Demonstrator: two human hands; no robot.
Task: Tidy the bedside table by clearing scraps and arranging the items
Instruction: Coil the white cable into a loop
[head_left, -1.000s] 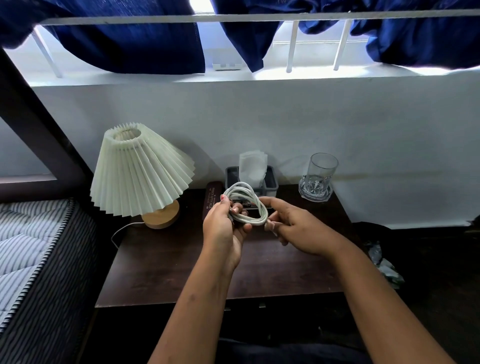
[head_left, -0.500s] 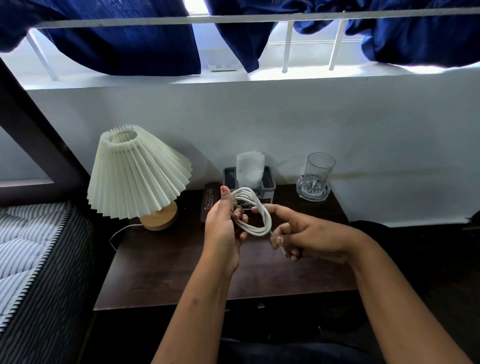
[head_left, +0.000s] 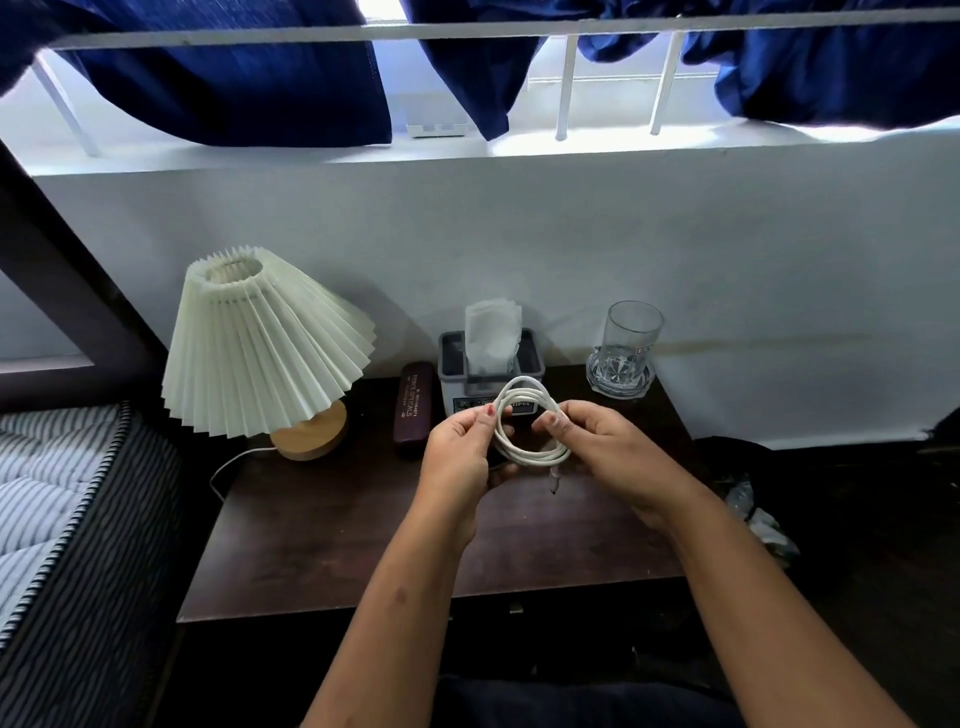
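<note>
A white cable is wound into a small coil above the middle of the dark bedside table. My left hand pinches the coil's left side. My right hand grips its right side, and a short plug end hangs down below the coil. At the table's back stand a grey tissue box with a white tissue sticking up, a dark glasses case and a clear glass on a glass coaster.
A pleated cream lamp on a wooden base stands at the table's back left, its cord trailing off the edge. A striped mattress lies to the left. Crumpled scraps lie on the dark floor to the right.
My right hand has come up from below the coil to grip its right side. The coil has flattened into a rounder loop, and the plug end now hangs free.
</note>
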